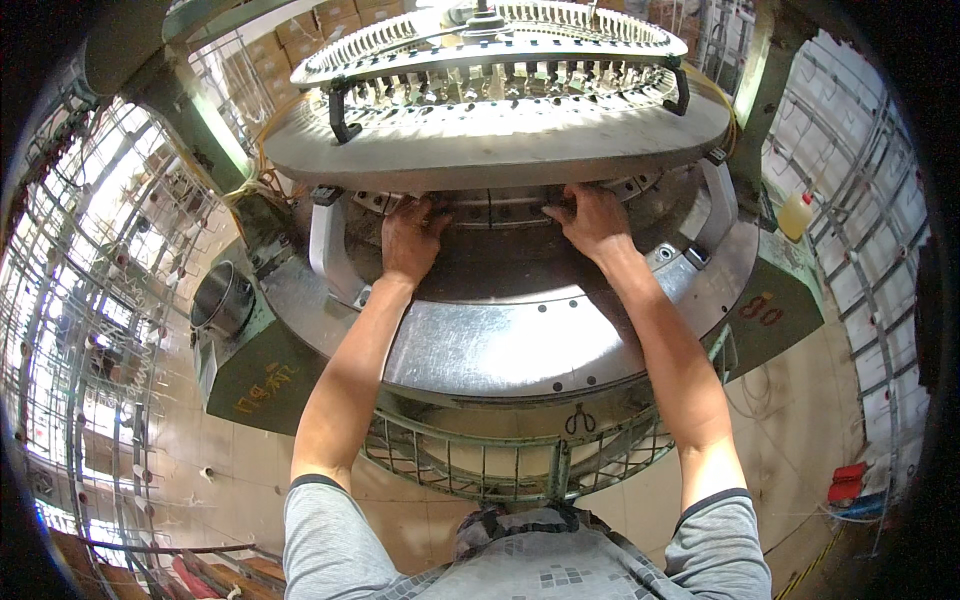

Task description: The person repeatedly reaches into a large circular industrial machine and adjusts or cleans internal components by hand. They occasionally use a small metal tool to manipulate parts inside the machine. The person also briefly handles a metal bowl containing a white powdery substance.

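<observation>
Both arms reach forward into the gap of a large circular knitting machine, between its upper grey metal plate [500,150] and the wide shiny lower ring [470,350]. A curved metal segment [490,212] with bolt holes runs along the back of this gap. My left hand [408,242] is closed at the segment's left part, thumb and fingers curled toward the middle. At its right part, my right hand [598,226] is likewise closed, thumb pointing inward. The upper plate's edge partly hides the fingertips of both hands.
Curved support brackets [328,240] flank the gap. A green railing [500,472] with scissors [580,420] hanging by it stands before my body. A metal bucket [222,298] is at left, a bottle of yellow liquid [796,216] at right. Yarn racks [860,270] line both sides.
</observation>
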Available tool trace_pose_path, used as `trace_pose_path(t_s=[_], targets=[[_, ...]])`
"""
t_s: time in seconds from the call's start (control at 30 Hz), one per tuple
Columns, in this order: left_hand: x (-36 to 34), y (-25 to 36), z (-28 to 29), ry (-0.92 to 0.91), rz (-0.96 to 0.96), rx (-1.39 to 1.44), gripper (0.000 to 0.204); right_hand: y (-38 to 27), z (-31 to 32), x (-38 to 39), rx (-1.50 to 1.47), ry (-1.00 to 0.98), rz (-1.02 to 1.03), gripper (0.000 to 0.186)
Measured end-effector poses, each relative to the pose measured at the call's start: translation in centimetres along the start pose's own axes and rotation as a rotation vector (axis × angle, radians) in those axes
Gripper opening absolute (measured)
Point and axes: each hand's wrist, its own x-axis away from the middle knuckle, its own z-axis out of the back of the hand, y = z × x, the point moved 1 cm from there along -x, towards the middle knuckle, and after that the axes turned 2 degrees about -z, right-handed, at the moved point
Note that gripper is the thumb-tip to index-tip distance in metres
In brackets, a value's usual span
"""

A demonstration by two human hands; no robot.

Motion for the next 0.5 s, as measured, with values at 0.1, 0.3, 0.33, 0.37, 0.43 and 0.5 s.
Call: trace_pose_path(t_s=[0.1, 0.3, 0.33, 0.37, 0.43, 0.5], targets=[[-0.28, 0.18, -0.01, -0.014, -0.018, -0.008, 0.022, -0.03, 0.21, -0.19, 0.055, -0.036, -0.021, 0.024], [-0.13, 0.37, -0.27, 0.035, -0.066, -0.022, 0.021, -0.18, 0.09, 0.03, -0.009, 0.027, 0.095, 0.024], [-0.12, 0.38, -0.31, 0.028, -0.092, -0.032, 0.021, -0.07, 0.04, 0.13, -0.016, 0.033, 0.071, 0.022], [-0.15, 0.39, -0.33, 0.023, -0.121, -0.045, 0.022, 0.06, 0.01, 0.17, -0.023, 0.04, 0.046, 0.021], [-0.28, 0.36, -0.36, 0.013, -0.055, 0.016, 0.022, 0.42, -0.08, 0.0, 0.004, -0.01, -0.005, 0.021], [-0.38, 0.45, -0.27, 0.019, -0.031, 0.045, 0.021, 0.71, -0.09, -0.28, 0.009, -0.031, 0.012, 0.024]])
